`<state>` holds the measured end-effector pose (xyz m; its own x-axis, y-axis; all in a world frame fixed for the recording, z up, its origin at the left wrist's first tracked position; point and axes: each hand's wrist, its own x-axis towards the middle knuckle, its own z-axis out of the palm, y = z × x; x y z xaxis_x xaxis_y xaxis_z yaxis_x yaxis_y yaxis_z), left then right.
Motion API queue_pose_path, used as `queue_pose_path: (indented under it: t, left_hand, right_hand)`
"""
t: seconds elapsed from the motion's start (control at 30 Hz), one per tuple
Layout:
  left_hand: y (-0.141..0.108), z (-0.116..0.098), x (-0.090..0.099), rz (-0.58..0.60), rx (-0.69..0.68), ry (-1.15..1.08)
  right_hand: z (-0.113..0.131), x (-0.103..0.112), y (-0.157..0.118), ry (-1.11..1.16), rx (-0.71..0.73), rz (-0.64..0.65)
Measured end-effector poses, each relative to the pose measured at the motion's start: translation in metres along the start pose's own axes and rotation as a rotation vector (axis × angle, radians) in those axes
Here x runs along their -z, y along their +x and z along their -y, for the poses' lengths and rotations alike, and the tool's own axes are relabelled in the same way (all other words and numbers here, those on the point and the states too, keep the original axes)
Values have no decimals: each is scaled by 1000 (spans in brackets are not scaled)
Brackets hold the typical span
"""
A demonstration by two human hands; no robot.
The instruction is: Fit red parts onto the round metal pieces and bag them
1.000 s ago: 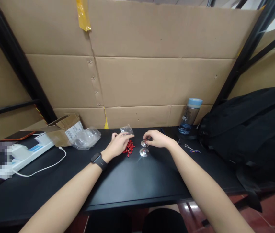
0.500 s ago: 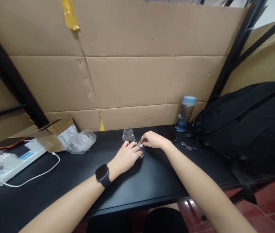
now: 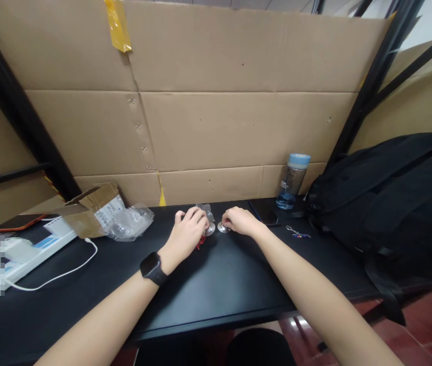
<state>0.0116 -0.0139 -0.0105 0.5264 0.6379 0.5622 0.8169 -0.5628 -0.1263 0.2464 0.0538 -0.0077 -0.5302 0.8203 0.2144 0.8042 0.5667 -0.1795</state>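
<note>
My right hand (image 3: 240,220) is closed in a pinch on the back of a small, shiny metal cymbal (image 3: 222,227), near the middle of the black table (image 3: 208,290). Just left of it, a second small cymbal (image 3: 210,230) shows at the fingertips of my left hand (image 3: 185,232), whose fingers are bent around it. A narrow gap separates the two discs. Some red cord (image 3: 201,242) hangs below my left fingers. Behind that hand lies a small clear plastic bag (image 3: 206,210), partly covered.
At the left are an open cardboard box (image 3: 89,211), crumpled clear plastic (image 3: 132,223), a white power strip (image 3: 44,249) and a white cable (image 3: 66,272). Towards the right are a dark phone (image 3: 265,213), a water bottle (image 3: 291,183), a small keychain (image 3: 297,233) and a black backpack (image 3: 387,198).
My left hand has moved left and slightly away from me, taking its cymbal apart from the other. More red cord shows below it. My right hand has stayed nearly in place.
</note>
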Motion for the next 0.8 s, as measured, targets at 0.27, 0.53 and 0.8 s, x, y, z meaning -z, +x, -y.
queue_pose_path:
  t: [0.27, 0.53, 0.8]
  left_hand:
    - [2, 12, -14, -132, 314, -181]
    - [4, 16, -11, -228, 518, -409]
    - [8, 26, -25, -281, 511, -789]
  right_hand:
    - [24, 10, 6, 492, 142, -447]
    - [35, 14, 6, 703, 58, -545]
    - [52, 13, 1, 685, 85, -579]
